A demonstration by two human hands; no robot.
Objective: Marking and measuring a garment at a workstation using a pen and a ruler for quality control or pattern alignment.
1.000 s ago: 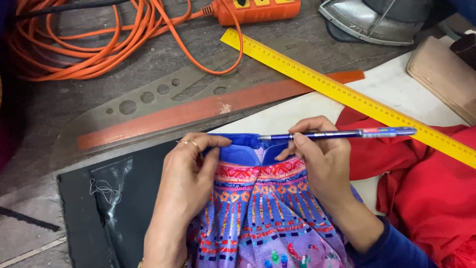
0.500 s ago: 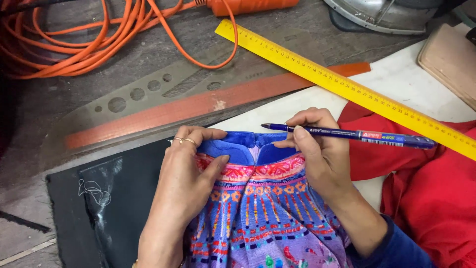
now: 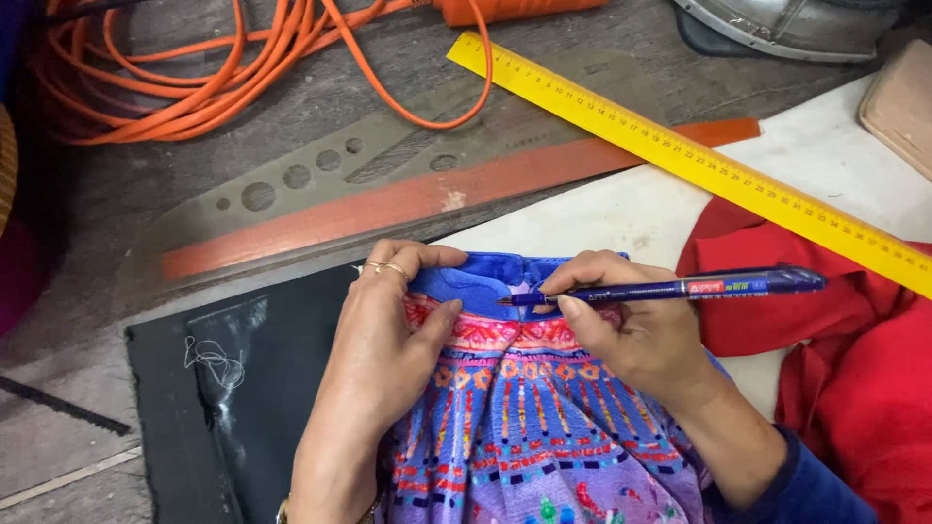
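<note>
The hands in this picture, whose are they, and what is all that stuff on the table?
The picture comes from a camera worn on a person's head, looking down, so you see that person's own two bare hands. The left hand, with rings on a finger, pinches the blue waistband of a purple patterned garment. The right hand holds a blue pen, its tip at the waistband. On the grey table lie a long yellow ruler, a clear curved ruler with an orange edge, a coiled orange cable, black cloth, red cloth and a white sheet.
</note>
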